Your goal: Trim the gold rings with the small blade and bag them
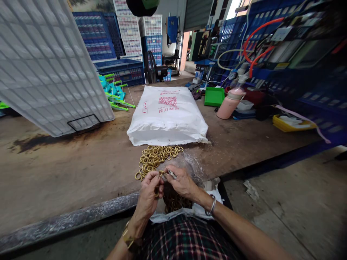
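Between its thumb and fingers my left hand (149, 190) pinches a brass-coloured ring (162, 173), and another ring (156, 191) shows lower down against its fingers. My right hand (183, 183) is closed on a small grey metal tool (172, 174), whose exact kind I cannot make out. The two hands nearly meet at the pinched ring. Just beyond them, a pile of similar rings (154, 157) lies on the table (89, 173). Below my hands, an open white sack (173, 215) at my lap holds many more rings (175, 202), partly hidden by my right hand.
A full white sack (168, 115) with red print lies behind the pile. At left a tall white plastic crate (54, 65) leans over the table. A pink bottle (230, 104), green tray (214, 96) and yellow tray (294, 124) stand at right, near machinery with orange hoses (260, 29).
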`<action>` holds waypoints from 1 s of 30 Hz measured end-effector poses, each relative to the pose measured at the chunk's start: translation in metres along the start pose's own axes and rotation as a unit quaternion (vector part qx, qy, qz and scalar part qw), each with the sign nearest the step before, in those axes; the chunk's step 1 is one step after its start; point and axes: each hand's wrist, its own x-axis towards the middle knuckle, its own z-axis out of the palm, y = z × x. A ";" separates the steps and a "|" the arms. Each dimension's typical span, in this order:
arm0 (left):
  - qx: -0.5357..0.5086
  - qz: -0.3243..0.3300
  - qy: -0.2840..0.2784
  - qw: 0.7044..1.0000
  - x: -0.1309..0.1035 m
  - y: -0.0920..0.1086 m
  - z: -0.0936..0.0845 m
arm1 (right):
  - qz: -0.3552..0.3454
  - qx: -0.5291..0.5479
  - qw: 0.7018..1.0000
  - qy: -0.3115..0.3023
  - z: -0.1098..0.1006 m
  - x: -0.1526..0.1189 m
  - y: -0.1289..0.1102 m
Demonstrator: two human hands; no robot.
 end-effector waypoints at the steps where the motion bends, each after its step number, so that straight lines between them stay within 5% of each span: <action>1: -0.002 0.001 0.003 1.000 0.000 0.000 0.000 | -0.001 0.005 1.000 -0.004 0.000 0.000 0.001; 8: -0.008 -0.012 0.002 1.000 0.000 0.000 -0.001 | -0.001 0.039 0.999 -0.022 -0.001 -0.001 0.002; 20: 0.087 0.032 0.028 0.995 -0.001 -0.006 0.003 | 0.150 0.149 0.977 -0.022 0.000 0.004 -0.003; 30: 0.080 0.017 -0.007 0.997 -0.002 -0.004 0.007 | 0.102 0.066 0.993 -0.004 -0.006 0.010 -0.006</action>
